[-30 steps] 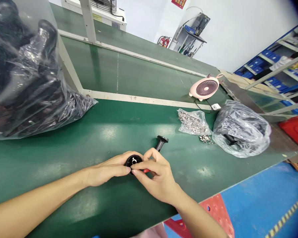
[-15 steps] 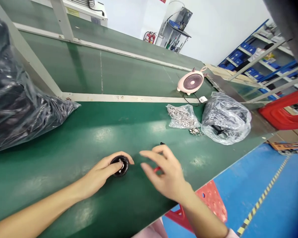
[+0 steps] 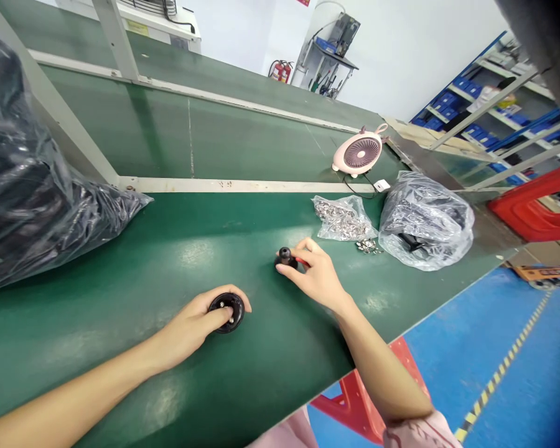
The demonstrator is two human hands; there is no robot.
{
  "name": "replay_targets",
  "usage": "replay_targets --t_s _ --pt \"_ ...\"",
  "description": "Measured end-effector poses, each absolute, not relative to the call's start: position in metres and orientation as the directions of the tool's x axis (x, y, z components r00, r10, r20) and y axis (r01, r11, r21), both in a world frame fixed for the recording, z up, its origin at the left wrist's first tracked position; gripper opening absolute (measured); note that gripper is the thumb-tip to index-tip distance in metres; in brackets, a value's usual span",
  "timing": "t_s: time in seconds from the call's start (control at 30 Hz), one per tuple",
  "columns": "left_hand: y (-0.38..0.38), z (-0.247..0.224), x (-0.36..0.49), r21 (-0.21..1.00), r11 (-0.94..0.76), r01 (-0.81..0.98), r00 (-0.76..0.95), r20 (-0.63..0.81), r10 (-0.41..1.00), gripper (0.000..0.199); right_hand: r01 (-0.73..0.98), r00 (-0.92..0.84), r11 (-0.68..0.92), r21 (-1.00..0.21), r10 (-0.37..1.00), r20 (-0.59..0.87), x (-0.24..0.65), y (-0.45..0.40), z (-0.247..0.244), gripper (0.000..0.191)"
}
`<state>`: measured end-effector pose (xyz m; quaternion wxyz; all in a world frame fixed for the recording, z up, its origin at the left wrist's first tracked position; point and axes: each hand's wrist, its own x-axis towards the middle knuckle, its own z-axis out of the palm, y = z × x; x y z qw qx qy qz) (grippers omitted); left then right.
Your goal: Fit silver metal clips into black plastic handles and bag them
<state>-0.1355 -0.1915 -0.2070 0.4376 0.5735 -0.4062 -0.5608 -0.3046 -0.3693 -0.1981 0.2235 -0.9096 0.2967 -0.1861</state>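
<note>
My left hand (image 3: 205, 317) is closed around a round black cup-shaped part (image 3: 217, 303) low over the green table. Its thumb presses inside the part, beside small shiny metal pieces. Further right, the fingers of my right hand (image 3: 315, 270) are wrapped around a black tool (image 3: 284, 255) with a rounded end and a bit of red showing. The fingers cover much of the tool, and its exact kind cannot be made out. Beyond the right hand lies a clear bag of small metal parts (image 3: 343, 219), with a small loose pile of metal pieces (image 3: 368, 246) beside it.
A large plastic bag of dark items (image 3: 37, 180) fills the left side. At the right stand another clear bag with black items (image 3: 424, 224) and a pink fan (image 3: 359, 153). A pale rail (image 3: 214, 185) runs along the table's back. Below the front edge is a red stool (image 3: 354, 404).
My right hand has moved up and away from me and closed on the black tool; before, its fingers were apart. The left hand keeps its hold on the round part, its thumb slightly shifted.
</note>
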Motion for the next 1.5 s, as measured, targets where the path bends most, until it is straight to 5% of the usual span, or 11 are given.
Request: replay_targets --t_s 0.17,0.33,0.53,0.7,0.9,1.03,1.2,1.5 --pt "-0.19 -0.21 -0.134 0.965 -0.253 0.064 0.03 -0.256 -0.966 0.017 -0.431 0.798 -0.741 -0.515 -0.579 0.166 -0.282 -0.377 -0.209 0.02" --pt "-0.19 -0.206 -0.131 0.968 -0.249 0.03 -0.01 -0.248 -0.969 0.017 -0.455 0.758 -0.695 -0.557 -0.63 0.167 -0.294 -0.375 -0.202 0.047" --pt "-0.192 -0.203 -0.13 0.959 -0.281 0.042 -0.036 -0.28 -0.959 0.018 -0.396 0.606 -0.636 -0.662 -0.723 0.331 -0.304 -0.37 -0.184 0.025" --pt "-0.194 -0.202 -0.133 0.96 -0.278 0.042 0.021 -0.279 -0.96 0.018 -0.42 0.576 -0.602 -0.679 -0.755 0.314 -0.302 -0.374 -0.192 0.024" --pt "-0.196 -0.2 -0.133 0.941 -0.338 0.009 0.037 -0.338 -0.94 0.02 -0.313 0.454 -0.628 -0.713 -0.758 0.468 -0.306 -0.368 -0.183 0.015" --pt "-0.195 -0.201 -0.134 0.949 -0.315 0.02 0.023 -0.315 -0.949 0.02 -0.029 0.436 -0.7 -0.713 -0.651 0.621 -0.306 -0.34 -0.163 0.029" --pt "-0.193 -0.201 -0.133 0.961 -0.275 0.041 -0.066 -0.272 -0.96 0.018 0.241 0.654 -0.711 -0.661 -0.384 0.652 -0.301 -0.306 -0.153 0.026" --pt "-0.192 -0.196 -0.13 0.969 -0.231 0.091 -0.158 -0.215 -0.964 0.018 0.318 0.627 -0.716 -0.621 -0.332 0.704 -0.282 -0.299 -0.166 0.019"
